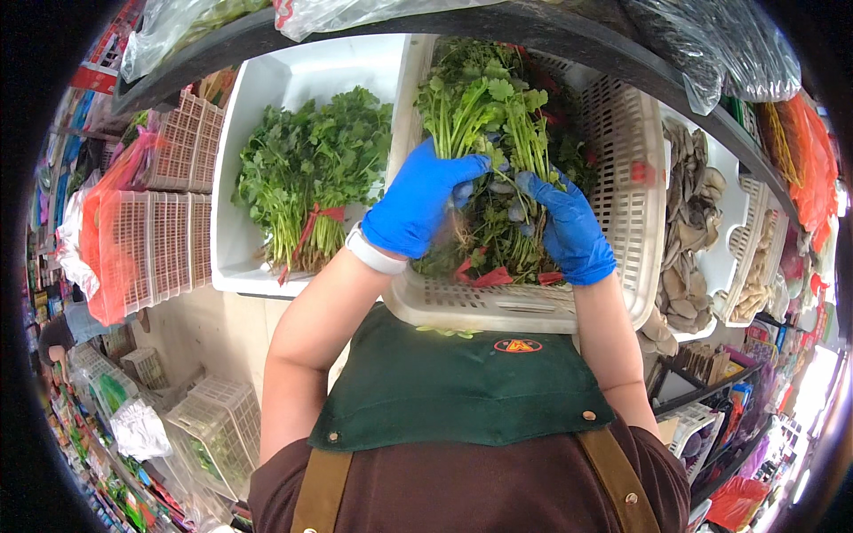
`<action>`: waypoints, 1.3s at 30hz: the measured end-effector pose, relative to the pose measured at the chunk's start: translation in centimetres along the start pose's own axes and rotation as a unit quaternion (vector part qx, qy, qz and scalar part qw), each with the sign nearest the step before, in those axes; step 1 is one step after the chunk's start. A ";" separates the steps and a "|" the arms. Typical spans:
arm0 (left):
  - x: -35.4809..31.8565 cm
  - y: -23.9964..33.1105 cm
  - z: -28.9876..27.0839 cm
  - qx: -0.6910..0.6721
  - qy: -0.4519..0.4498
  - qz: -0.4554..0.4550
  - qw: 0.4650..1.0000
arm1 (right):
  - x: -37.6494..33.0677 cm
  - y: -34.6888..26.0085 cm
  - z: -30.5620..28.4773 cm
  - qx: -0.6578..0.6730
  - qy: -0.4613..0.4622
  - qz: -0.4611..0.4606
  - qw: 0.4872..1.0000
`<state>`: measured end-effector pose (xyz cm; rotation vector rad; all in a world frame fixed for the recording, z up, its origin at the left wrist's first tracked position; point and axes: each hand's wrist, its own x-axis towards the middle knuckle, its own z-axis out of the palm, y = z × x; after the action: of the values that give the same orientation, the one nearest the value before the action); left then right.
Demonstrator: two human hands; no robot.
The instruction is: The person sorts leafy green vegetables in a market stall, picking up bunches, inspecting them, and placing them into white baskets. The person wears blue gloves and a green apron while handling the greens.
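Observation:
Both my hands wear blue gloves over a cream plastic basket (533, 318). My left hand (413, 200) is closed round the stems of a bunch of coriander (462, 111), its leaves pointing away from me. Thin stems of the same greens (526, 133) are pinched in my right hand (569, 226), close beside the left. Dangling roots under the left hand look blurred. More coriander (511, 244) lies in the basket below, some of it tied with red ribbon (484, 274). My fingers partly hide the stems.
A white foam box (311, 67) on the left holds coriander bunches (311, 160) bound with red ribbon. To the right are trays of grey mushrooms (689, 222). A dark rail (551, 27) with plastic bags crosses the far side. Stacked crates (155, 240) stand at far left.

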<state>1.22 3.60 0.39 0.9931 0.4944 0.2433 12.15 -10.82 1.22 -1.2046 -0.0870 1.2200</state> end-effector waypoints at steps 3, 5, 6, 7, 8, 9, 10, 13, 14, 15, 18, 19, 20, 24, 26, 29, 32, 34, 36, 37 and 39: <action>-0.4 -0.2 -0.4 -0.008 -0.004 -0.022 1.000 | 0.5 0.5 -0.3 0.020 0.019 -0.036 0.999; -0.7 -0.2 -0.6 -0.008 -0.006 -0.029 1.000 | 1.2 1.0 -0.7 0.028 0.055 -0.065 0.996; -0.9 -0.1 -0.8 -0.008 -0.005 -0.030 1.000 | 1.3 0.9 -0.9 0.024 0.062 -0.067 0.996; -1.1 0.1 -0.9 -0.008 -0.003 -0.030 1.000 | 1.4 0.7 -1.2 0.019 0.069 -0.069 0.995; -1.4 0.8 -1.0 0.009 -0.021 -0.030 0.999 | 1.4 0.5 -1.6 0.015 0.075 -0.072 0.994; -1.7 1.0 -1.3 0.025 -0.015 -0.030 0.999 | 1.6 0.4 -2.0 0.006 0.074 -0.081 0.994; -1.9 1.2 -1.5 0.040 -0.009 -0.030 0.999 | 1.8 0.5 -2.6 -0.002 0.072 -0.091 0.993; -1.8 0.8 -1.9 0.149 0.046 -0.012 0.988 | 1.2 -0.3 -1.7 0.014 0.056 -0.083 0.995; -1.5 0.5 -2.1 0.184 0.062 0.006 0.981 | 0.9 -0.6 -1.1 0.025 0.048 -0.074 0.996; -1.4 0.4 -2.0 0.219 0.078 0.023 0.972 | 0.7 -0.6 -0.7 0.033 0.041 -0.075 0.996; -1.4 1.0 -0.7 0.164 0.050 0.050 0.984 | 0.8 -0.4 0.1 0.057 0.024 -0.082 0.995; -1.4 1.1 -0.2 0.150 0.036 0.049 0.987 | 0.9 -0.2 0.2 0.067 0.021 -0.088 0.994; -1.5 1.1 0.2 0.137 0.021 0.048 0.989 | 1.1 0.1 0.2 0.078 0.019 -0.093 0.992; -0.3 -1.1 0.7 0.115 0.010 0.087 0.989 | 1.5 1.1 1.0 0.020 0.032 -0.082 0.996; -0.3 -1.0 0.8 0.114 0.022 0.068 0.991 | 1.5 1.1 1.4 0.012 0.034 -0.077 0.996; -0.7 0.0 1.1 0.107 0.038 0.041 0.993 | 1.7 1.3 1.2 -0.009 0.037 -0.092 0.995; -0.7 0.1 1.1 0.136 0.052 0.047 0.988 | 1.8 1.4 1.3 -0.045 0.036 -0.116 0.992; -0.7 -0.4 1.2 0.140 0.057 0.068 0.986 | 1.8 1.5 1.5 -0.065 0.038 -0.123 0.990; -0.9 0.2 1.2 0.095 0.053 0.031 0.994 | 1.6 1.4 1.8 -0.077 0.045 -0.125 0.988; -1.0 0.5 1.1 0.071 0.050 0.012 0.996 | 1.6 1.4 1.7 -0.063 0.053 -0.113 0.990; -1.0 0.5 1.0 0.051 0.036 0.004 0.998 | 1.8 1.3 1.6 -0.032 0.070 -0.091 0.993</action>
<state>0.87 2.67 1.57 1.0889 0.5739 0.2630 11.07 -8.64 -0.01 -1.3050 -0.1290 0.9786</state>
